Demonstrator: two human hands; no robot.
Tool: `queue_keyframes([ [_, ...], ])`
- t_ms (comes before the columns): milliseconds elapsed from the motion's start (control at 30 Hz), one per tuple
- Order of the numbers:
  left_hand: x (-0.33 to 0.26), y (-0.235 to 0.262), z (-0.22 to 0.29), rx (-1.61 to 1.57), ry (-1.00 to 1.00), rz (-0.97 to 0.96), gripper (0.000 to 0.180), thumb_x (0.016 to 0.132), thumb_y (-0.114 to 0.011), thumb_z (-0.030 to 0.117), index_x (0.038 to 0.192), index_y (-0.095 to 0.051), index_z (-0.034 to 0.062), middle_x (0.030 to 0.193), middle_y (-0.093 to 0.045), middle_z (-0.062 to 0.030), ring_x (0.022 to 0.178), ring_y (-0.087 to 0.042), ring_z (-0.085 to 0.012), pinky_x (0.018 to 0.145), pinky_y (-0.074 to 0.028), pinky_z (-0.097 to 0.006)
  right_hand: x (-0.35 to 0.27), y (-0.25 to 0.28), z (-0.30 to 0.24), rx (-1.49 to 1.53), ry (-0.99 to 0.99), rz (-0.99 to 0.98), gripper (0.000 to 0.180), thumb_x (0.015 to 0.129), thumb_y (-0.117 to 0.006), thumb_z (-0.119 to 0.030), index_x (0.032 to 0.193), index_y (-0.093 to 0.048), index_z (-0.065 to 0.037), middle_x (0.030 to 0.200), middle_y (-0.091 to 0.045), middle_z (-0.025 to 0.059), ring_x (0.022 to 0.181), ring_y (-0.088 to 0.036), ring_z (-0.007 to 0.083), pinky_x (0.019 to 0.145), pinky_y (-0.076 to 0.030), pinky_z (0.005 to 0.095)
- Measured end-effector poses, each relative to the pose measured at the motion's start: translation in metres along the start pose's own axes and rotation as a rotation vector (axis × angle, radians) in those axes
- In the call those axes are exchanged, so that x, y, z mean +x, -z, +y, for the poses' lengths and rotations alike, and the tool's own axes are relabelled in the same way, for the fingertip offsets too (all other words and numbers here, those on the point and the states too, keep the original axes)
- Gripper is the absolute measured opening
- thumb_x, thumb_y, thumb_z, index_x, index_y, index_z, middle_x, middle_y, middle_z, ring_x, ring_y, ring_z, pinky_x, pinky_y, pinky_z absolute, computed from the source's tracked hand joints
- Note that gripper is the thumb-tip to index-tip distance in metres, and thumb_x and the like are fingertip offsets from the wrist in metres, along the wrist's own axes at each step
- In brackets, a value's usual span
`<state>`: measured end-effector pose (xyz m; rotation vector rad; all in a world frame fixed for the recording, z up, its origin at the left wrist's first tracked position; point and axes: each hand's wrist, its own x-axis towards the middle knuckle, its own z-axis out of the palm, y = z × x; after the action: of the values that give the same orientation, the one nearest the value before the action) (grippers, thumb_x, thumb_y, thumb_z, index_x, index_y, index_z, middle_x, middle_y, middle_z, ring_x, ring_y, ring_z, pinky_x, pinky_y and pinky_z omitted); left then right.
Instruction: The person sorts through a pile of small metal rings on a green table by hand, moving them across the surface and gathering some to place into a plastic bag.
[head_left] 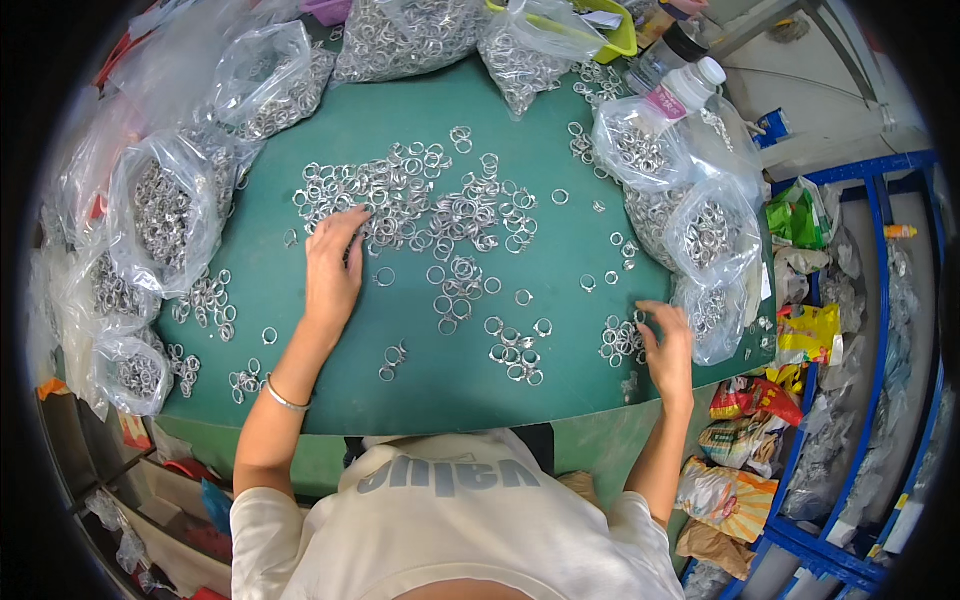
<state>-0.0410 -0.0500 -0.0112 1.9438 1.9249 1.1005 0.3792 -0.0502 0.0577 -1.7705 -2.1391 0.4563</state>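
A large heap of silver rings lies on the green tabletop. My left hand rests at the heap's near left edge, fingertips on the rings and thumb held apart. A second cluster of rings adjoins it on the right, with a smaller group closer to me. Over at the right, my right hand hovers beside a small pile of rings. Its thumb and forefinger are apart, with no ring visible between them. A bangle circles my left wrist.
Clear plastic bags of rings line the table's left side, back and right side. A white-capped bottle stands at the back right. Blue shelving with packets is beyond the right edge. More rings lie near the front.
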Motion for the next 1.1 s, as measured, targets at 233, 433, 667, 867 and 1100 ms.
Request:
queue_keyframes([
  [233, -0.024, 0.016, 0.041, -0.135, -0.113, -0.183, 0.041, 0.078, -0.065, -0.001, 0.118, -0.056, 0.0039, 0.12, -0.056, -0.0159, 0.115, -0.051, -0.0353, 0.099, -0.039, -0.043, -0.002, 0.007, -0.026, 0.167, 0.071, -0.044, 0.026, 0.077, -0.063, 0.004, 0.103, -0.064, -0.001, 0.106, -0.064, 0.014, 0.102, -0.057, 0.0333, 0.091, -0.044, 0.0394],
  [433, -0.081, 0.02, 0.095, -0.014, -0.155, -0.484, 0.043, 0.077, -0.07, 0.008, 0.117, -0.056, 0.0041, 0.118, -0.052, -0.0126, 0.107, -0.05, -0.0313, 0.086, -0.04, -0.039, 0.001, -0.033, -0.068, 0.225, 0.244, -0.242, 0.034, 0.076, -0.067, 0.0, 0.11, -0.062, -0.004, 0.112, -0.059, 0.0128, 0.103, -0.054, 0.0343, 0.095, -0.041, 0.0411],
  [667, -0.069, -0.036, 0.125, -0.064, -0.237, -0.428, 0.054, 0.071, -0.059, -0.007, 0.124, -0.052, 0.0015, 0.123, -0.048, -0.0143, 0.108, -0.047, -0.033, 0.089, -0.04, -0.041, 0.004, -0.051, -0.073, 0.137, 0.368, -0.148, 0.035, 0.076, -0.06, 0.007, 0.11, -0.061, -0.003, 0.105, -0.056, 0.01, 0.095, -0.052, 0.0306, 0.083, -0.043, 0.0411],
  [867, -0.077, -0.043, 0.129, -0.156, -0.202, -0.551, 0.061, 0.065, -0.051, -0.015, 0.125, -0.052, 0.0001, 0.127, -0.047, -0.015, 0.11, -0.046, -0.0344, 0.092, -0.04, -0.041, -0.017, -0.056, -0.064, 0.233, 0.34, -0.218, 0.041, 0.073, -0.061, 0.01, 0.112, -0.06, -0.002, 0.108, -0.052, 0.0112, 0.096, -0.051, 0.0314, 0.084, -0.044, 0.0413],
  [1100, -0.083, -0.044, 0.129, -0.216, -0.193, -0.442, 0.059, 0.068, -0.051, -0.014, 0.124, -0.052, 0.0009, 0.125, -0.048, -0.0148, 0.111, -0.047, -0.0328, 0.092, -0.039, -0.041, -0.023, -0.054, -0.064, 0.238, 0.342, -0.217, 0.042, 0.073, -0.062, 0.01, 0.112, -0.06, -0.003, 0.107, -0.052, 0.0114, 0.096, -0.051, 0.0315, 0.084, -0.044, 0.0404],
])
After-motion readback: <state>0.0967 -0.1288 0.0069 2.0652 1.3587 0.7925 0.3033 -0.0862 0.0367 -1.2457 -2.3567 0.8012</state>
